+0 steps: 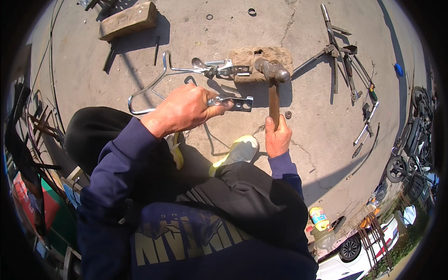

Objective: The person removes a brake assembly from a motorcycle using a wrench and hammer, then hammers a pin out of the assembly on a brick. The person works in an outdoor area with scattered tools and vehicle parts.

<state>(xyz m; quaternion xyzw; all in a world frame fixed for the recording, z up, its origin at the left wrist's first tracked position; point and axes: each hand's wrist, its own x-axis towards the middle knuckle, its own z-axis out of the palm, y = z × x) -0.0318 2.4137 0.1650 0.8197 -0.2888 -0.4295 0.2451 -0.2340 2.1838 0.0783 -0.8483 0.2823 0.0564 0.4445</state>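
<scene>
My left hand (186,108) is closed round one end of a bent chrome rod stand (156,86), which looks like a bicycle kickstand. A perforated bracket (243,103) sticks out past my fingers. The stand's other end, with a coil spring (214,62) and a second bracket, reaches the left part of a worn wooden block (242,56) on the ground. Lower on its wooden handle, my right hand (278,139) grips a hammer (274,98). The rusty, round-faced head lies over the block's right part, beside the bracket; whether it touches the wood, I cannot tell.
Another wooden block (128,21) lies at the far left. Several long-handled tools cluster around a metal tool stand (338,50) on the right. A ring (252,11) and a washer (288,114) lie on the concrete. Bicycles (410,140) and a white car (359,256) are farther right.
</scene>
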